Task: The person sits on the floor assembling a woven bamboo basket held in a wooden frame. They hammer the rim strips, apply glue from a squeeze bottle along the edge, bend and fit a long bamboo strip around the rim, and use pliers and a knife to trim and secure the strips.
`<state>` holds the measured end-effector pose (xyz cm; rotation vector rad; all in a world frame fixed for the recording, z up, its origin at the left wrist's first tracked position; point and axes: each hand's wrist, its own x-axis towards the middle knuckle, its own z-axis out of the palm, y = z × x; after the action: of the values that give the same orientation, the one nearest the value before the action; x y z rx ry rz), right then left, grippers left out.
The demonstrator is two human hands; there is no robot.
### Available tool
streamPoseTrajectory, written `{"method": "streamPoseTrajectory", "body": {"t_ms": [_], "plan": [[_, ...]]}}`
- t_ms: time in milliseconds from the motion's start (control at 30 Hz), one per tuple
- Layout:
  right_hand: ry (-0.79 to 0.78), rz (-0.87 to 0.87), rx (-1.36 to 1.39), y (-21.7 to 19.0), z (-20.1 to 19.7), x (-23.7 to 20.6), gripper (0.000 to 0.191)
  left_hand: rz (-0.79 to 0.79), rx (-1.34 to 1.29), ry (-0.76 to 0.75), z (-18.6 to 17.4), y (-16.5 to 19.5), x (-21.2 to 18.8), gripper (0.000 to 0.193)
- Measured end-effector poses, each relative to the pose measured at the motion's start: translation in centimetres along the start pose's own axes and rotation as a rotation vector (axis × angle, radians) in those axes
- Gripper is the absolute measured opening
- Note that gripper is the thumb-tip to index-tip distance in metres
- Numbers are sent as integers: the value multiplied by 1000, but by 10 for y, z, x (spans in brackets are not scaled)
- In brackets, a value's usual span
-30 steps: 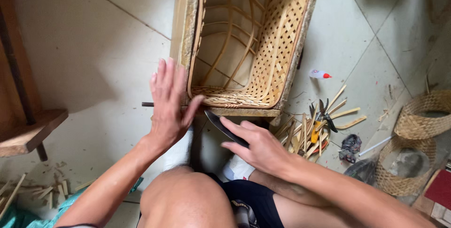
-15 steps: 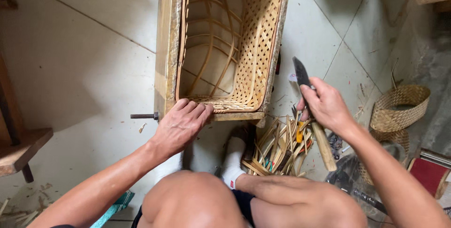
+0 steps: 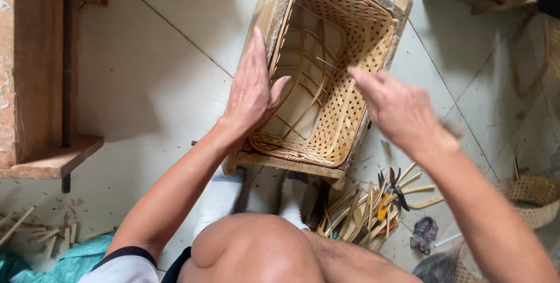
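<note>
In the head view, the left hand (image 3: pixel 252 88) lies flat, fingers stretched, on the left rim of the rectangular woven bamboo basket (image 3: pixel 356 79) inside its wooden frame (image 3: pixel 274 3). The right hand (image 3: pixel 399 108) hovers over the basket's right wall, fingers loosely apart and holding nothing. Below this hand, cut bamboo strips (image 3: pixel 359 213) lie on the floor.

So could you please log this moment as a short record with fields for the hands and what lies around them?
left hand: flat on the left rim of the basket, palm against its side
right hand: above the basket's right side, fingers pointing into it, holding nothing visible
basket: woven, open, set in a wooden frame on the tiled floor
strips: loose pile on the floor, right of the feet
pliers: lying on the strips
small basket: at the right edge
</note>
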<state>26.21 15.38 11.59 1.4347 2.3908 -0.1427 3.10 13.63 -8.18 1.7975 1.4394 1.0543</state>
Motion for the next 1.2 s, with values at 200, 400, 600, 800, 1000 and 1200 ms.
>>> {"method": "streamPoseTrajectory", "body": {"t_ms": [200, 400, 600, 800, 1000, 1200], "plan": [[119, -352, -524, 13, -30, 101, 42, -109, 200, -110, 0, 4, -1, 77], [177, -513, -646, -6, -33, 144, 30, -76, 264, -73, -6, 11, 4, 59], [127, -519, -772, -32, -42, 159, 20, -60, 238, -35, -10, 10, 2, 64], [-298, -472, -1010, -83, -50, 198, 33, -62, -99, 103, -7, 2, 2, 95], [-21, -593, -983, -68, -66, 194, 28, -127, 139, -25, 3, -1, 2, 65], [109, -568, -894, -45, -51, 171, 22, -121, 165, -66, 3, -1, 2, 49]]}}
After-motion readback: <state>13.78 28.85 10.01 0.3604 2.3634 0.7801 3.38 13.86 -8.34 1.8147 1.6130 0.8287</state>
